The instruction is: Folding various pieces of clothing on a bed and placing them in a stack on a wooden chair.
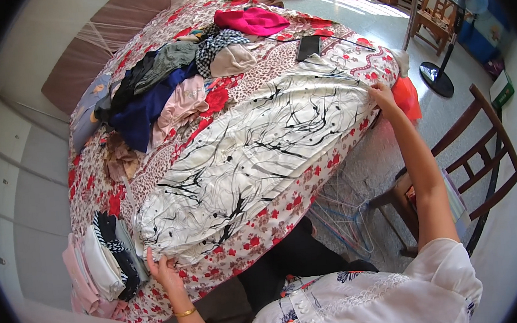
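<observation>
Before me a long white garment [244, 158] with black branch-like streaks lies spread across the flowered bedsheet [290, 209], with some wrinkles in it. At its near left end, my left hand [164, 271] pinches the cloth edge between thumb and fingers; a gold bangle circles that wrist. My right arm reaches far out, and my right hand [381, 96] grips the garment's other end at the bed's right side. Just left of my left hand stand several folded clothes [105, 258] in a row, in pink, white, black and grey.
Unfolded clothes [160, 87] lie heaped on the bed's far side, a magenta garment [251, 21] beyond them. A smartphone [308, 47] rests near the garment's far end. Wire hangers [351, 218] lie below the bed edge, beside a wooden chair [479, 156]. A standing fan [438, 79] is further right.
</observation>
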Demonstrator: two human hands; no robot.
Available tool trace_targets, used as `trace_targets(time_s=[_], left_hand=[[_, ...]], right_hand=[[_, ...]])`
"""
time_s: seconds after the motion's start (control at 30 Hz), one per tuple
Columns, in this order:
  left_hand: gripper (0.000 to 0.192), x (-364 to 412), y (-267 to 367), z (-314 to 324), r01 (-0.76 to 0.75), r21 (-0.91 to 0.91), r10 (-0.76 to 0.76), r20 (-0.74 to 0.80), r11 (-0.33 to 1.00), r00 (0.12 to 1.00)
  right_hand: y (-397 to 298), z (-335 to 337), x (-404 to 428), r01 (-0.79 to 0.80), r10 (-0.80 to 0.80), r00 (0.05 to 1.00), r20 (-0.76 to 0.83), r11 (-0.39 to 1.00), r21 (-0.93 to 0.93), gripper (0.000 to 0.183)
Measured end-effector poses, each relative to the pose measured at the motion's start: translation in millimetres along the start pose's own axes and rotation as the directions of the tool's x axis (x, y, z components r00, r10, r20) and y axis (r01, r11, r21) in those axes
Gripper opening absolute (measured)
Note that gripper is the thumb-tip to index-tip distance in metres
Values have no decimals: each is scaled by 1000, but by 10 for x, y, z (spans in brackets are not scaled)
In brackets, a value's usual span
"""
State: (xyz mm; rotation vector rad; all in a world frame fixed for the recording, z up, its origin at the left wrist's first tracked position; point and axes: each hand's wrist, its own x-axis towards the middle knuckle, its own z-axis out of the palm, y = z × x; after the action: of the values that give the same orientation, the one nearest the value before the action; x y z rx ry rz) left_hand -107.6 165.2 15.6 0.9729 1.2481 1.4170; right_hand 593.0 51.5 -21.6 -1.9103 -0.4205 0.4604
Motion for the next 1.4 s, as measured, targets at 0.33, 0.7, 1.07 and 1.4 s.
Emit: trace_targets(time_s=[0.33, 0.7, 1.07, 1.4], left_hand=[[55, 56, 130, 12, -4, -2, 4, 24, 1000, 1000], [39, -251, 151, 195, -563, 823, 695, 363, 72, 621], [13, -653, -207, 2317, -954, 57, 445, 875, 295, 190], [10, -812, -413, 2899, -999, 8, 340, 940, -38, -6]], right_hand=[[-42, -91, 116, 49, -54, 998, 38, 991, 128, 15], [102, 66, -243, -113, 118, 993, 14, 893, 437, 35], [-91, 572, -703, -269, 264, 960, 92, 782, 562, 23], [30, 452, -610, -344, 289, 939, 187, 777, 527, 24]])
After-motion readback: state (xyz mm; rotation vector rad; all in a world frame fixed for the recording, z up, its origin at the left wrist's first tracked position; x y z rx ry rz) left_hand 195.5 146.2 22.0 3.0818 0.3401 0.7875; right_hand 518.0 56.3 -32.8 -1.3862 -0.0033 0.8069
